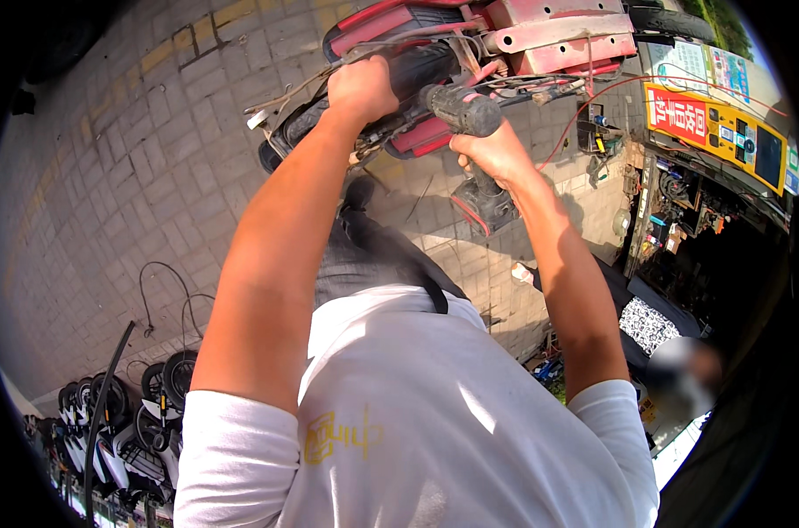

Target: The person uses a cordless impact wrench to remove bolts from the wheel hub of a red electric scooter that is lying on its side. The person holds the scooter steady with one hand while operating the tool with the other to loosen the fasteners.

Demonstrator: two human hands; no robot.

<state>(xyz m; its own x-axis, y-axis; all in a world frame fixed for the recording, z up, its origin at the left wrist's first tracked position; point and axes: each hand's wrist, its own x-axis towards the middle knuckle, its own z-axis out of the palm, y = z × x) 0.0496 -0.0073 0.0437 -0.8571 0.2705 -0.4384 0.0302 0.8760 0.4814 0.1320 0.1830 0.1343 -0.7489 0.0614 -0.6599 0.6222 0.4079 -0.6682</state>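
Observation:
A red electric scooter or moped [549, 40] fills the top of the view, with its black tyre [423, 66], loose cables and worn metal parts showing. My left hand [364, 88] is closed at the near side of the tyre; what its fingers hold is hidden beneath it. In my right hand [494, 151] is a dark cordless drill [466, 111], gripped by the handle. Its chuck points left toward the scooter's underside parts, near the tyre. The battery pack [486, 209], edged in red, hangs below my fist. Whether the drill tip touches anything cannot be seen.
Grey paving [179, 114] lies all around. A thin red cable [584, 106] runs from the right toward the scooter. At right stand a yellow machine [751, 150], cluttered shelves [681, 198] and a seated person [650, 326]. Parked scooters [126, 431] line the lower left.

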